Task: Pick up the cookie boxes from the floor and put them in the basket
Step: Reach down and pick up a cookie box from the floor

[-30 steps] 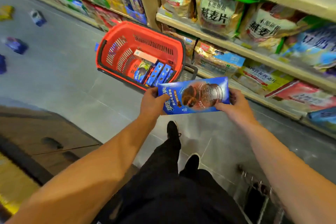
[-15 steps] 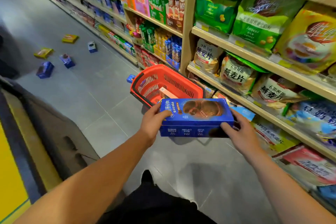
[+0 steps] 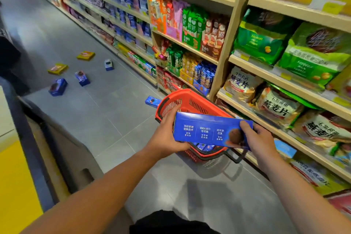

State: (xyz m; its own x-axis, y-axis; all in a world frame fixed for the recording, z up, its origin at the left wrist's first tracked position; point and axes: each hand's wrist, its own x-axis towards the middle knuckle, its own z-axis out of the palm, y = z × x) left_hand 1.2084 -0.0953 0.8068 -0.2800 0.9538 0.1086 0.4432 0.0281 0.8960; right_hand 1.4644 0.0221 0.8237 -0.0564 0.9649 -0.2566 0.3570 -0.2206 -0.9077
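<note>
A long blue cookie box [image 3: 205, 131] is held flat between my left hand [image 3: 167, 135] at its left end and my right hand [image 3: 258, 138] at its right end. It hovers just above the red basket [image 3: 191, 100], which stands on the floor against the shelves and holds several blue boxes [image 3: 204, 146]. Another blue box [image 3: 152, 101] lies on the floor right behind the basket. Farther up the aisle lie more boxes: blue ones [image 3: 58, 86] [image 3: 82, 78], a white-blue one [image 3: 108, 64] and two yellow ones [image 3: 57, 68] [image 3: 85, 55].
Stocked shelves [image 3: 266, 66] run along the right side, with snack bags close to my right arm. A grey counter edge [image 3: 62, 148] and a yellow surface [image 3: 17, 186] bound the left. Grey floor tiles [image 3: 98, 112] stretch up the aisle.
My view has lifted up the aisle. The box has tipped so its text side faces me, and it now hangs over the basket's near side.
</note>
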